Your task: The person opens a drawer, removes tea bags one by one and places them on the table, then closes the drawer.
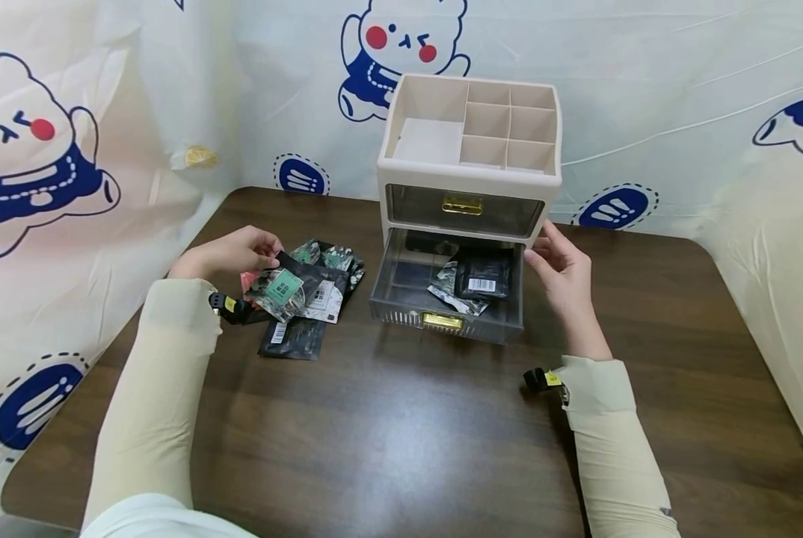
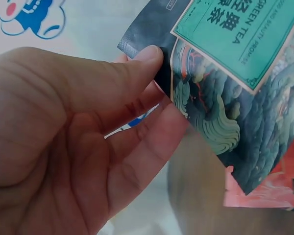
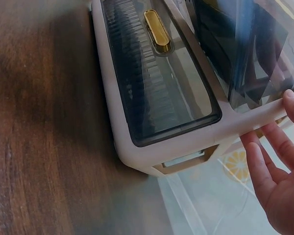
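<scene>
My left hand (image 1: 236,250) pinches the dark top edge of a green tea packet (image 2: 220,103) between thumb and fingers. This packet overlaps a pile of other tea packets (image 1: 324,302) on the table's left side. My right hand (image 1: 563,273) holds the right front edge of a cream drawer organizer (image 1: 469,173), thumb at the front and fingers along the side. A clear grey drawer (image 1: 381,306) is pulled out beside that hand. Inside lie a black packet (image 1: 485,273) with a barcode label and a patterned packet (image 1: 450,288).
Above the pulled-out drawer is a closed one with a gold handle (image 1: 462,205). Another closed drawer (image 3: 161,93) sits lowest, near the brown table (image 1: 408,433). Open compartments (image 1: 509,123) top the organizer. A patterned curtain (image 1: 644,112) hangs behind.
</scene>
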### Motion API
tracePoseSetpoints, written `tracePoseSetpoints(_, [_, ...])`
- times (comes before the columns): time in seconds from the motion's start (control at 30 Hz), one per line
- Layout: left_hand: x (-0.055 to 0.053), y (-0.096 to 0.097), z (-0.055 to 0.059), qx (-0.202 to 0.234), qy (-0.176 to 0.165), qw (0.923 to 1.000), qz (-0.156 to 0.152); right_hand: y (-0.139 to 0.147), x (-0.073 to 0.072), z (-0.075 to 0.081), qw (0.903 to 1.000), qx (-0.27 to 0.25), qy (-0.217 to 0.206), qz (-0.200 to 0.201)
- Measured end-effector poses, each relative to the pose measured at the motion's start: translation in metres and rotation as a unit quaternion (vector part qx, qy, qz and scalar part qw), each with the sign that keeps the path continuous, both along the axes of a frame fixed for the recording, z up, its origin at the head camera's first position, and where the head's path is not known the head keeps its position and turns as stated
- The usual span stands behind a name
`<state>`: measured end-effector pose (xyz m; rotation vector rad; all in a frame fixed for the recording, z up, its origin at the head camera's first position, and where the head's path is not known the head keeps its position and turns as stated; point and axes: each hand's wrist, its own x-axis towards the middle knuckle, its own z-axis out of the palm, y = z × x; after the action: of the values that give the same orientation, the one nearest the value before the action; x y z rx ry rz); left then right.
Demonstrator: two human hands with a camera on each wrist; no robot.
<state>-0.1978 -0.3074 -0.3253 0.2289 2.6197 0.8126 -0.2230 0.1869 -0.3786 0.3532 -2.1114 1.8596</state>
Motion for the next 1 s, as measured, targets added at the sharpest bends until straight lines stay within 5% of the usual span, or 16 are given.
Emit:
tracePoseSetpoints(0.47, [-0.003, -0.008, -0.027, 0.003, -0.018, 0.9997, 0.019, 0.001, 0.001, 0.002, 0.9999, 0.008, -0.015, -0.004])
tracePoseSetpoints(1.0, [0.001, -0.008, -0.024, 0.006, -0.008, 0.999, 0.044, 0.0, 0.001, 0.001, 0.9999, -0.001, -0.013, -0.002])
